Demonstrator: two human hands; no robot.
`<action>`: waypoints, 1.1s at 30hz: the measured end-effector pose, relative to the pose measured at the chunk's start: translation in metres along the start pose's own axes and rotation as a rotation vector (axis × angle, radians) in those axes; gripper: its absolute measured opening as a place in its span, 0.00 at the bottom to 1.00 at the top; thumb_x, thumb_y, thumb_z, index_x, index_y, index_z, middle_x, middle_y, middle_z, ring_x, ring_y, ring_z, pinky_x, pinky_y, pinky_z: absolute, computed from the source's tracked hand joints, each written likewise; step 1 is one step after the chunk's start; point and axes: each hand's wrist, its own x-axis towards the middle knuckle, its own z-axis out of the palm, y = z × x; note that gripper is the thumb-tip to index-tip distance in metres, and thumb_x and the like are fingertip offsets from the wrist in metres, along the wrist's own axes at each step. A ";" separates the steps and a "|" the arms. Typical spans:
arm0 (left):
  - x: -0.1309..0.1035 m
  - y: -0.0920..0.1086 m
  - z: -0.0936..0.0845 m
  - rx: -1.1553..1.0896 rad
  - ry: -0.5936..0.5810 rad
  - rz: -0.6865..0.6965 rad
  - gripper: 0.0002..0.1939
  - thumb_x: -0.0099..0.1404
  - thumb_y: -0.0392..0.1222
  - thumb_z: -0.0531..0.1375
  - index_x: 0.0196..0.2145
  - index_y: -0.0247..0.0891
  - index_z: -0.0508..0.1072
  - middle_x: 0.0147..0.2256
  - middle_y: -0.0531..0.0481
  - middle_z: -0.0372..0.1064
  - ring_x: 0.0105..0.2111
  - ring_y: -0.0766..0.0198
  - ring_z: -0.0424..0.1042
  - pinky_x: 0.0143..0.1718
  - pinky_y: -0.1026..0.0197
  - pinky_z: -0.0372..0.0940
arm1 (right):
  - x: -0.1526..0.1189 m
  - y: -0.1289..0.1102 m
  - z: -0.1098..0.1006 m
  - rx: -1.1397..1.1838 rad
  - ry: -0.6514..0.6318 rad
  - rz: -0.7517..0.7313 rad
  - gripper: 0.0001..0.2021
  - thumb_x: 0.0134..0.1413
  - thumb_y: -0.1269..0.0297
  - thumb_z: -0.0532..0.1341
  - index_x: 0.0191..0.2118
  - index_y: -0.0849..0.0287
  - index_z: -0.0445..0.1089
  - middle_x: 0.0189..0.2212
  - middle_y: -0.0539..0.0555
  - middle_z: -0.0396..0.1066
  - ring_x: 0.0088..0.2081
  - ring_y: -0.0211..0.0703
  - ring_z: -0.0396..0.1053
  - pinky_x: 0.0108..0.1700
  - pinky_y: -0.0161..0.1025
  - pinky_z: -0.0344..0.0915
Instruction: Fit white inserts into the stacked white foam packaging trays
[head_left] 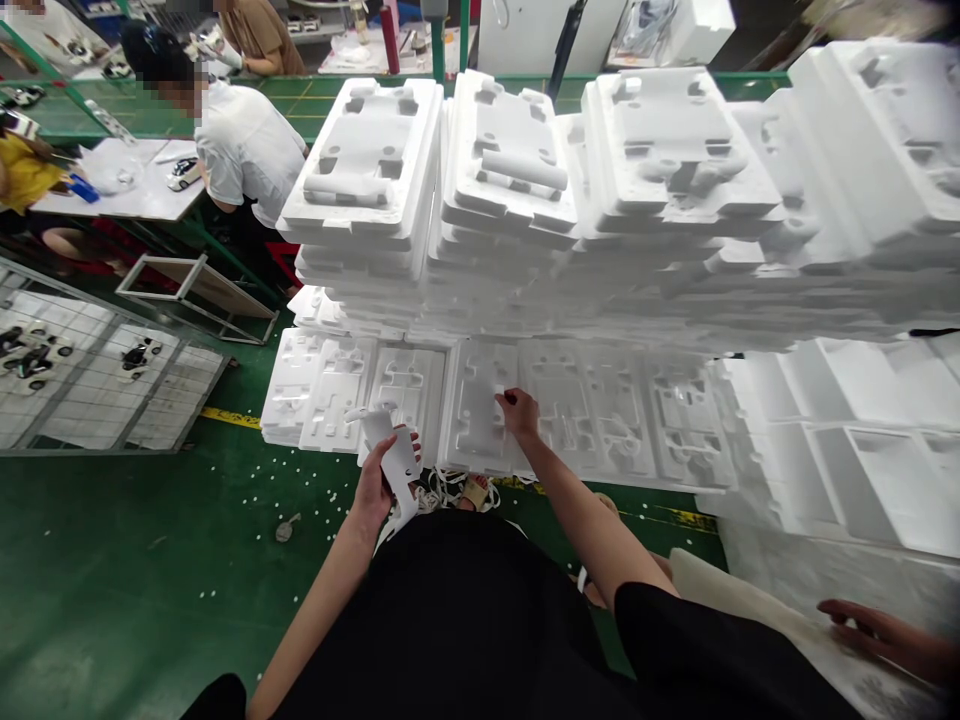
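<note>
My left hand (381, 478) is closed around a thin white piece with curved edges and cut-outs (399, 462), whose kind I cannot tell. It is held low in front of my body, beside the lower row of foam. My right hand (519, 412) reaches forward, its fingertips pinched together over a white moulded foam tray (480, 415). Whatever may be between those fingers is too small to make out. Another moulded foam tray (409, 375) lies to the left of it, partly behind the white piece.
Tall stacks of white foam trays (360, 150) rise beyond the lower row. Foam boxes (885, 480) stand at right, near another person's hand (885, 635). A wire-mesh cart (90, 360) holds toy vehicles at left. A person in a white shirt (247, 145) sits at a table (161, 195).
</note>
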 end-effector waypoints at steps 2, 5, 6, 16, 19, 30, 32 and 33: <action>0.000 -0.001 0.000 -0.003 0.001 -0.006 0.26 0.56 0.48 0.68 0.52 0.35 0.77 0.42 0.42 0.80 0.38 0.55 0.79 0.37 0.58 0.73 | 0.000 -0.001 0.000 -0.008 -0.001 -0.002 0.12 0.52 0.56 0.63 0.34 0.59 0.77 0.33 0.60 0.80 0.37 0.50 0.75 0.42 0.41 0.65; 0.000 -0.001 0.000 0.002 0.007 -0.004 0.27 0.56 0.48 0.68 0.52 0.35 0.77 0.42 0.42 0.80 0.39 0.54 0.79 0.38 0.57 0.73 | 0.001 -0.002 0.000 -0.022 -0.003 -0.007 0.11 0.52 0.57 0.63 0.34 0.59 0.77 0.33 0.59 0.80 0.36 0.50 0.75 0.42 0.41 0.66; 0.000 0.000 0.001 0.004 0.008 -0.001 0.27 0.56 0.48 0.68 0.52 0.34 0.76 0.41 0.41 0.80 0.40 0.53 0.79 0.38 0.57 0.73 | 0.001 -0.002 0.000 -0.028 -0.004 -0.009 0.11 0.52 0.57 0.63 0.34 0.58 0.77 0.33 0.59 0.80 0.36 0.49 0.75 0.43 0.41 0.66; 0.002 -0.001 0.000 0.010 0.005 0.000 0.27 0.56 0.49 0.68 0.51 0.35 0.77 0.42 0.42 0.80 0.38 0.54 0.79 0.39 0.56 0.73 | 0.000 -0.002 0.001 -0.076 -0.007 -0.028 0.11 0.54 0.56 0.61 0.35 0.58 0.77 0.35 0.59 0.80 0.37 0.49 0.74 0.44 0.41 0.66; 0.002 -0.002 -0.001 -0.005 -0.002 0.007 0.27 0.56 0.48 0.69 0.51 0.35 0.77 0.41 0.42 0.80 0.40 0.53 0.79 0.40 0.56 0.73 | 0.001 -0.002 0.000 -0.096 -0.022 -0.031 0.12 0.55 0.57 0.60 0.36 0.58 0.76 0.35 0.59 0.79 0.38 0.49 0.74 0.45 0.42 0.66; 0.004 -0.002 -0.002 0.018 0.011 -0.011 0.26 0.56 0.49 0.69 0.51 0.34 0.77 0.44 0.40 0.80 0.39 0.54 0.79 0.37 0.56 0.73 | -0.027 -0.023 0.011 -0.418 -0.111 -0.659 0.20 0.67 0.65 0.50 0.61 0.61 0.67 0.62 0.66 0.64 0.63 0.58 0.58 0.62 0.53 0.60; 0.004 0.000 -0.003 0.023 0.006 0.011 0.27 0.56 0.49 0.69 0.51 0.35 0.77 0.44 0.40 0.80 0.39 0.53 0.79 0.38 0.56 0.74 | -0.028 -0.022 0.014 -0.390 -0.165 -0.676 0.19 0.68 0.65 0.50 0.57 0.59 0.70 0.59 0.64 0.68 0.62 0.55 0.61 0.62 0.52 0.62; 0.006 0.001 -0.004 0.036 0.005 0.022 0.28 0.55 0.50 0.69 0.51 0.35 0.76 0.44 0.41 0.80 0.39 0.54 0.79 0.38 0.56 0.73 | -0.028 -0.020 0.013 -0.358 -0.142 -0.640 0.18 0.68 0.65 0.50 0.56 0.59 0.71 0.58 0.64 0.69 0.61 0.54 0.62 0.61 0.51 0.63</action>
